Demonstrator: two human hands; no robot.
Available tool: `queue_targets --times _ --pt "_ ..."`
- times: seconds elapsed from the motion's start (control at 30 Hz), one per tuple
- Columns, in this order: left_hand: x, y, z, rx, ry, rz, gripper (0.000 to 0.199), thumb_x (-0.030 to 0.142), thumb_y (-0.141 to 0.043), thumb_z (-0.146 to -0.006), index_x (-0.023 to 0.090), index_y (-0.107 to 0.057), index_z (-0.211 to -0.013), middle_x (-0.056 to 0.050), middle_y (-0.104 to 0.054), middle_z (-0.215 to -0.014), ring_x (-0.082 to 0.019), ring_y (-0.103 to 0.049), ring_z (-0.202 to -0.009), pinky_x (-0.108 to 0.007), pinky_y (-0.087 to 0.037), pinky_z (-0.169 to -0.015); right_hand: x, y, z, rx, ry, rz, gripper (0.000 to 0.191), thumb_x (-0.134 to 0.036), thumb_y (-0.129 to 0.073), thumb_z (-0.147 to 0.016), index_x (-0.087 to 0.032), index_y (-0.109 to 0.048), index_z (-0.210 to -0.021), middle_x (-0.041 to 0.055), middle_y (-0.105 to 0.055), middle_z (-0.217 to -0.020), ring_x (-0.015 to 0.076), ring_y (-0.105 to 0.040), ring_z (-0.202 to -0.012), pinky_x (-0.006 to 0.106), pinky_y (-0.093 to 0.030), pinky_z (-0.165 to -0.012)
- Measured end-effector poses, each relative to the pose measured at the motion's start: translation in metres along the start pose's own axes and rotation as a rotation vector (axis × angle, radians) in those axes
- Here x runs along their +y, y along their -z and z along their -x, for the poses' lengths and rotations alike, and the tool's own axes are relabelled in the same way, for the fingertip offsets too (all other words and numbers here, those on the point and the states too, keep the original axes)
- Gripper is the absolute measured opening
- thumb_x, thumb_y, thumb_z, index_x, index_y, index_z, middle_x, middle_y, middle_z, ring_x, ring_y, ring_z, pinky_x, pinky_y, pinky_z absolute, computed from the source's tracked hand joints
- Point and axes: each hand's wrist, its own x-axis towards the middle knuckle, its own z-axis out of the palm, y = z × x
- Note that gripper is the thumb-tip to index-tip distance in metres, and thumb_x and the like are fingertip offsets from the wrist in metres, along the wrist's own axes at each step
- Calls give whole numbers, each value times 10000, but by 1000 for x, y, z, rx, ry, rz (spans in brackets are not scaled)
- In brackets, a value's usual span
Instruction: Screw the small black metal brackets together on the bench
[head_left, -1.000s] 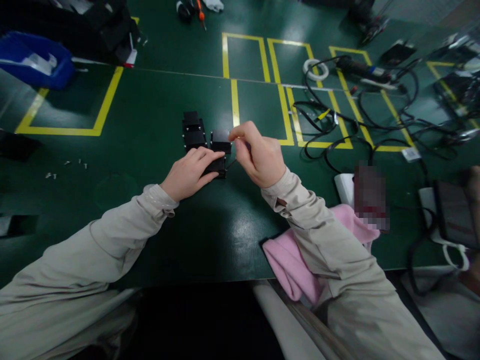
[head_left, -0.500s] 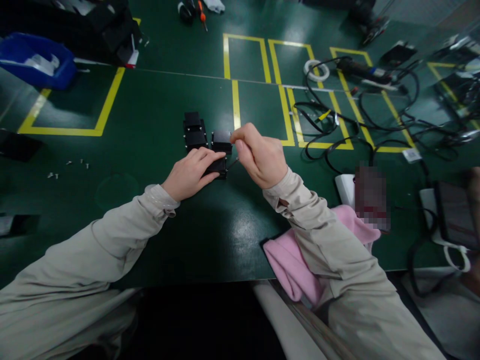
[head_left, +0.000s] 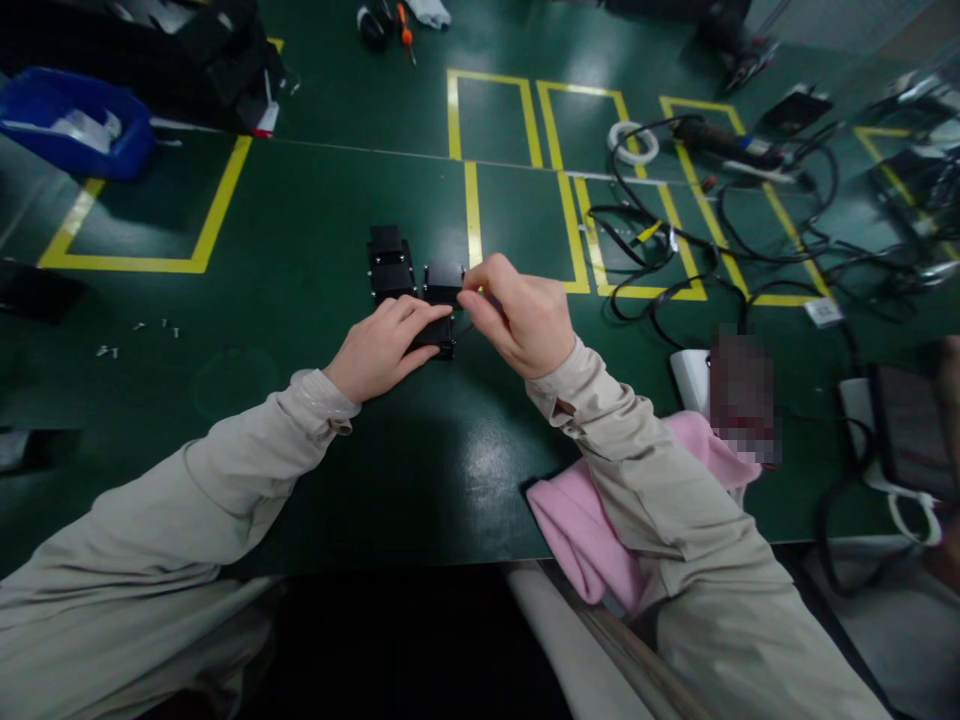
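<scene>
My left hand (head_left: 386, 345) presses down on a small black block (head_left: 442, 335) and grips it between thumb and fingers. Small bright screw heads show at the block's right end. Just right of it, my right hand (head_left: 521, 315) is closed in a pinch on a thin dark tool (head_left: 465, 329), whose slim shaft points at that end; most of the tool is hidden by the fingers. Directly behind the held block sits another black block (head_left: 444, 278). To its left, more black blocks (head_left: 390, 272) with screws along their sides stand close together.
Several loose screws (head_left: 109, 352) lie at left, below a blue bin (head_left: 75, 125). Black cables (head_left: 652, 240) and a white ring (head_left: 634, 143) spread over the right side. A pink cloth (head_left: 581, 530) lies under my right forearm. An orange-handled tool (head_left: 406, 30) lies far back.
My right hand has turned slightly, its fingers curling lower and closer to the block's end, so less of the tool's shaft shows. My left hand and the blocks stay put.
</scene>
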Motion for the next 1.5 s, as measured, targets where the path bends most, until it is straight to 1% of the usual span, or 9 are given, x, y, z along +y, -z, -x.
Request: queue_targets --times 0.2,0.43,0.6,0.83,1.03,1.2,1.27,1.4,1.5 --pt "0 1 0 -15 7 17 449 315 -523 -981 168 -517 -1405 -124 -603 -1262 -294 -571 -1115 -445 -528 -934 -1 -1 0 9 -31 -15 606 -402 -51 -1044 -157 -601 -1108 15 -683 -827 68 -651 -682 205 -448 -669" --pt "1 1 0 -7 12 5 435 320 -519 -984 174 -521 -1394 -122 -608 -1255 -288 -572 -1116 -433 -519 -944 -1 1 -1 -31 -26 -27 632 -528 -107 -1030 -164 -624 -1001 1 -639 -694 85 -622 -629 213 -420 -627" --pt "0 1 0 -14 12 30 441 325 -506 -982 184 -507 -1401 -114 -601 -1257 -285 -565 -1119 -433 -518 -945 -3 1 -1 -9 -66 -50 522 -377 -133 -1037 -162 -599 -1130 16 -687 -822 75 -621 -655 215 -435 -664" --pt "1 1 0 -13 18 29 440 319 -515 -980 177 -511 -1397 -126 -598 -1259 -295 -565 -1122 -445 -520 -944 -1 2 -2 -53 -44 -42 608 -542 -141 -1024 -175 -625 -1005 -6 -621 -692 82 -586 -617 216 -397 -627" --pt "1 1 0 -7 8 16 444 314 -523 -978 182 -509 -1402 -115 -605 -1252 -282 -571 -1114 -425 -520 -944 -1 3 -2 -45 -50 -76 556 -396 -114 -1033 -151 -607 -1108 24 -672 -817 90 -637 -686 224 -427 -669" --pt "1 1 0 -8 4 17 437 318 -516 -982 178 -509 -1397 -122 -601 -1253 -288 -567 -1122 -428 -519 -941 -1 4 -2 -62 -22 -65 626 -545 -121 -1024 -173 -624 -1003 -13 -605 -685 76 -564 -589 215 -378 -610" --pt "1 1 0 -12 7 21 439 320 -515 -982 183 -507 -1399 -119 -600 -1259 -287 -567 -1123 -431 -520 -944 -1 4 -2 -63 -28 -69 619 -524 -118 -1028 -169 -625 -1017 -8 -617 -699 77 -574 -598 213 -384 -613" --pt "0 1 0 -11 14 33 440 324 -515 -981 190 -507 -1399 -111 -603 -1256 -283 -569 -1121 -429 -522 -942 -1 4 -2 -53 -45 -92 556 -409 -113 -1037 -154 -603 -1100 24 -679 -837 80 -630 -686 215 -425 -667" --pt "0 1 0 -6 17 34 434 319 -516 -979 192 -508 -1395 -113 -601 -1255 -282 -568 -1122 -425 -520 -940 1 3 -1 -46 -29 -84 562 -476 -142 -1034 -166 -611 -1051 5 -653 -767 81 -607 -645 219 -410 -642"
